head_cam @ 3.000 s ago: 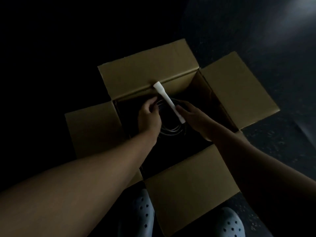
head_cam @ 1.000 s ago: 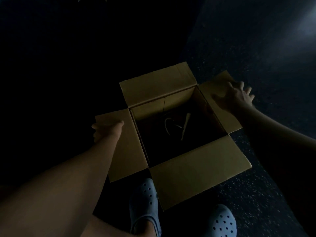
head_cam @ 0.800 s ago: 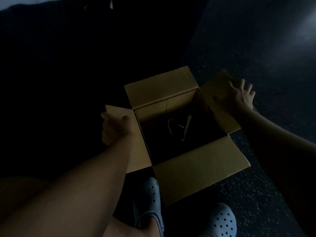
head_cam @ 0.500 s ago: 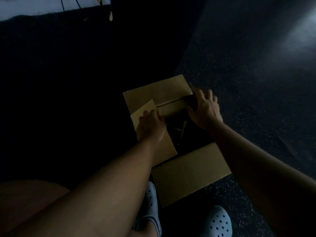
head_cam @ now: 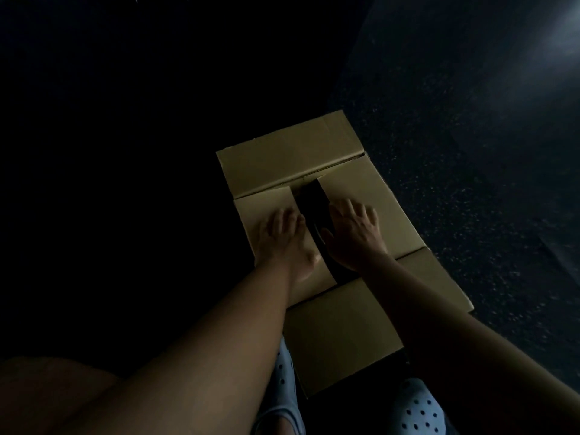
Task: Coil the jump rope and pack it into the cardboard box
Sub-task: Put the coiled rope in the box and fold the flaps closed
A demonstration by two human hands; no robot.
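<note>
The cardboard box (head_cam: pixel 292 158) stands on the dark floor in front of me. Its left side flap (head_cam: pixel 262 204) and right side flap (head_cam: pixel 364 186) are folded down over the opening, with a narrow dark gap (head_cam: pixel 314 202) between them. My left hand (head_cam: pixel 284 237) lies flat on the left flap, fingers spread. On the right flap rests my right hand (head_cam: pixel 353 235), also flat. The far flap and the near flap (head_cam: pixel 339 334) still stand out open. The jump rope is inside the box and hidden from view.
My two feet in light perforated clogs (head_cam: pixel 414 409) stand at the box's near side, partly under the near flap. Dark speckled floor (head_cam: pixel 470 152) lies to the right of the box, and very dark ground to the left.
Both hands left the rope in the box, took the side flaps and folded them inward. The flaps now lie down over the opening and the rope is covered.
</note>
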